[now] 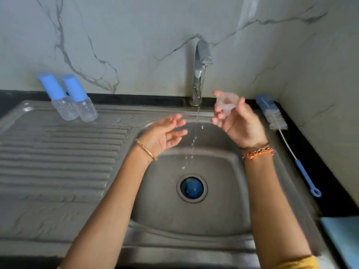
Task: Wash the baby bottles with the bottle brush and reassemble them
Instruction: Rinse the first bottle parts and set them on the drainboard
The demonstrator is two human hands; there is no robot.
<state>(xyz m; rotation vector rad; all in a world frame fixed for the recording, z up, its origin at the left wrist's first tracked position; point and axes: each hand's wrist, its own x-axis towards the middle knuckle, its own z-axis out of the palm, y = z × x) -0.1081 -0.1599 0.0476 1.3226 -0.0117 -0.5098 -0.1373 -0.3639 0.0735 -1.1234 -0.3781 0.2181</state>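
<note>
Head view: we pinch a clear teat (226, 104) in our right hand (238, 123), right of the thin water stream (197, 121); our left hand (165, 133) is open, empty, left of it.

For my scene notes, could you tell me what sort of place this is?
Most likely a home kitchen: a steel sink with ribbed drainboard, a running tap on a marble-look wall, and a bottle brush on the counter.
</note>
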